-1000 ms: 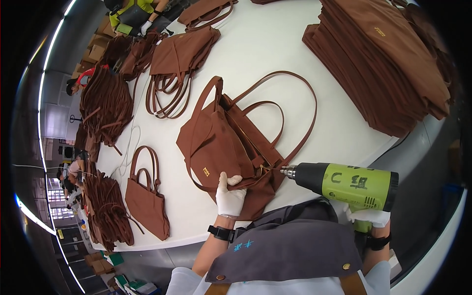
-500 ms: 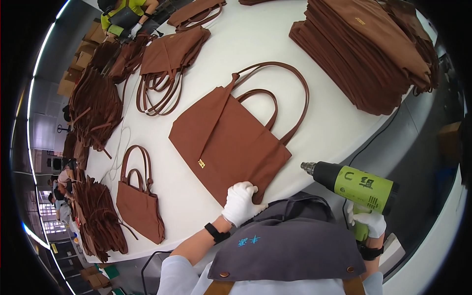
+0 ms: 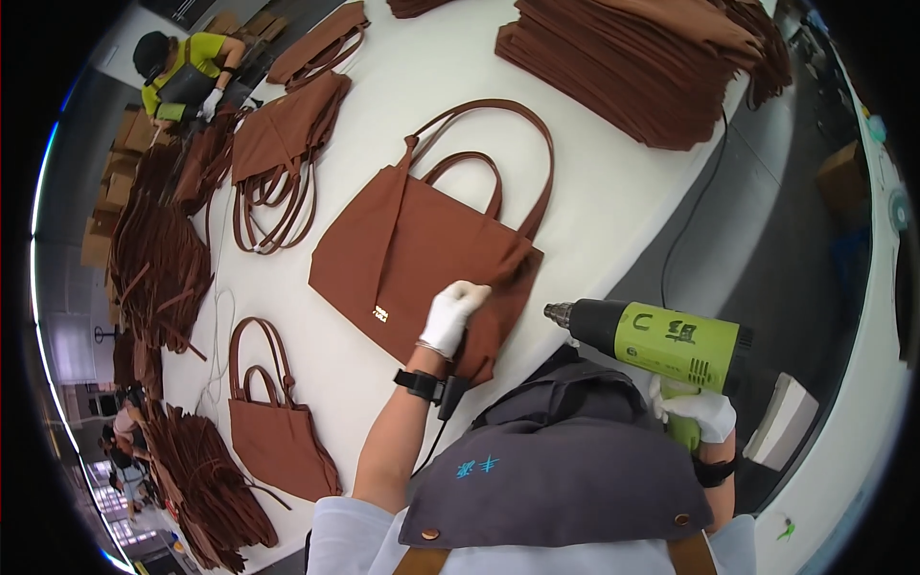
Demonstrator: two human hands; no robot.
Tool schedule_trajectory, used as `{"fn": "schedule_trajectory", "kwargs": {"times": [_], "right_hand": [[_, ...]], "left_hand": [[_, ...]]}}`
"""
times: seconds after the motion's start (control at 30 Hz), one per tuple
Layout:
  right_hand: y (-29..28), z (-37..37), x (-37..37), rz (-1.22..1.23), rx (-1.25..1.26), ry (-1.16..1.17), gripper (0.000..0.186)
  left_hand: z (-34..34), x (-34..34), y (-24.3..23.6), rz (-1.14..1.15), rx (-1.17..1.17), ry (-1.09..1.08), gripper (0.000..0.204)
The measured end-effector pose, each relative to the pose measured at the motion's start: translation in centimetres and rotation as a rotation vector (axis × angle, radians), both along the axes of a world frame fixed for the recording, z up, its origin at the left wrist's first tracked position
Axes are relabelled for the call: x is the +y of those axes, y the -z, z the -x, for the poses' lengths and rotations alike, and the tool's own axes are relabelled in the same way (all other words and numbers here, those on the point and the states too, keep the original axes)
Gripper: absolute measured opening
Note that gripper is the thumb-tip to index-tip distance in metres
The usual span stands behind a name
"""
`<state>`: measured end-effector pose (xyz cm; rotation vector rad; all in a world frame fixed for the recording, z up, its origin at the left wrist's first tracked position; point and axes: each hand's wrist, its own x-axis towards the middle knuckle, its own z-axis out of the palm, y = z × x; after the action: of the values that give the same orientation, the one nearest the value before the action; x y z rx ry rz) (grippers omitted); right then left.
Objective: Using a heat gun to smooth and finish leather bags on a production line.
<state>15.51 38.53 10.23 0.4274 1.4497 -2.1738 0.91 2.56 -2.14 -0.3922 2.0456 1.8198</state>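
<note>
A brown fabric tote bag (image 3: 431, 254) lies flat on the white table, its two handles spread toward the far side. My left hand (image 3: 452, 316), in a white glove, is closed in a fist against the right half of the bag's face. Creases run through the fabric beside the fist; whether it pinches any cloth is hidden. In my right hand (image 3: 702, 414), also gloved, is the grip of a green and black heat gun (image 3: 676, 345). Its metal nozzle points left at the bag's lower right side, a short gap away.
A small brown bag (image 3: 283, 446) lies at left on the table (image 3: 613, 216). Brown bag stacks stand at the far right (image 3: 613, 77) and along the left edge (image 3: 158, 249). A cable (image 3: 685, 230) hangs past the table's right edge. A co-worker (image 3: 187, 81) stands at far left.
My left hand has moved from the bag's near edge up onto its face. The heat gun has shifted slightly left, staying in my right hand. The whole view has turned a little.
</note>
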Motion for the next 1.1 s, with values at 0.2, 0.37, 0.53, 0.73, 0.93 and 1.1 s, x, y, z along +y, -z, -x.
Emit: {"fn": "schedule_trajectory", "kwargs": {"times": [0.2,0.37,0.53,0.73,0.93,1.1], "right_hand": [[1.1,-3.1,-2.3,0.103,0.017,0.008,0.043],[1.4,-3.0,-4.8,0.048,0.039,0.018,0.044],[0.9,-1.1,-6.3,-0.008,0.062,0.042,0.037],[0.2,-1.1,-6.9,0.016,0.098,0.018,0.035],[0.4,-1.8,-5.6,-0.035,0.095,-0.056,0.040],[-0.1,-1.2,-6.3,0.061,0.082,-0.030,0.041]], "left_hand": [[0.6,-2.0,1.1,-0.451,-0.092,-0.012,0.009],[0.7,-1.9,1.0,-0.472,-0.075,0.004,0.008],[0.7,-2.1,1.5,-0.396,-0.070,0.036,0.012],[0.7,-2.1,2.3,-0.334,-0.065,0.062,0.013],[0.8,-1.8,1.9,-0.303,-0.102,0.053,0.019],[0.8,-1.9,1.8,-0.292,-0.085,0.058,0.018]]}}
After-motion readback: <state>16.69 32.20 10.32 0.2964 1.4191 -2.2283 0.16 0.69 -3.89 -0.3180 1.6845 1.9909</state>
